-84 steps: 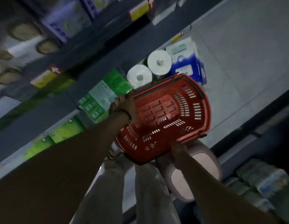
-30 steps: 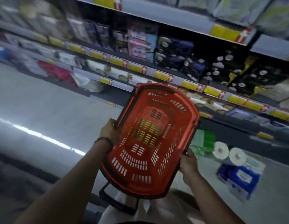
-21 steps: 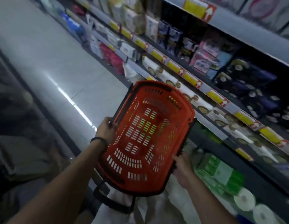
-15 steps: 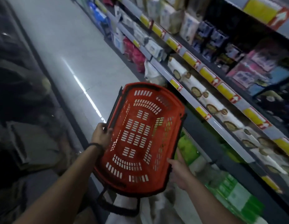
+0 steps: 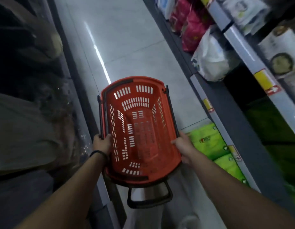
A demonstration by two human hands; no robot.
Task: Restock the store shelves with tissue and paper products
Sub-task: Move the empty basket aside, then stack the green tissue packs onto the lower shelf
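Right, basket [image 5: 137,103]: red slotted plastic with nothing in it, held out in front of me over the aisle, its mouth tipped up toward me.
Left hand [image 5: 101,142]: clamped on the basket's left rim, thumb over the top edge, fingers curled under the side.
Wristband [image 5: 98,153]: a dark band, sitting on my left wrist.
Right hand [image 5: 183,146]: gripping the opposite rim, thumb laid along the edge, fingers hidden behind the wall.
Black handle [image 5: 149,200]: hanging loose off the near end, below the basket.
Shelves [image 5: 226,103]: grey, on my right, running away down the aisle.
Price tags [image 5: 265,83]: yellow, stuck along the shelf edges.
Green packs [image 5: 207,142]: bright soft packs side by side on the bottom shelf, just beside my right hand.
White bag [image 5: 209,63]: farther along that low shelf, slumped at the edge.
Pink packs [image 5: 191,30]: beyond the white bag, stacked together.
Upper shelf goods: pale packs, too blurred to read.
Floor [image 5: 127,38]: pale tiles with a bright streak of reflected light.
Left side: dark and smeared; I cannot tell what is there.
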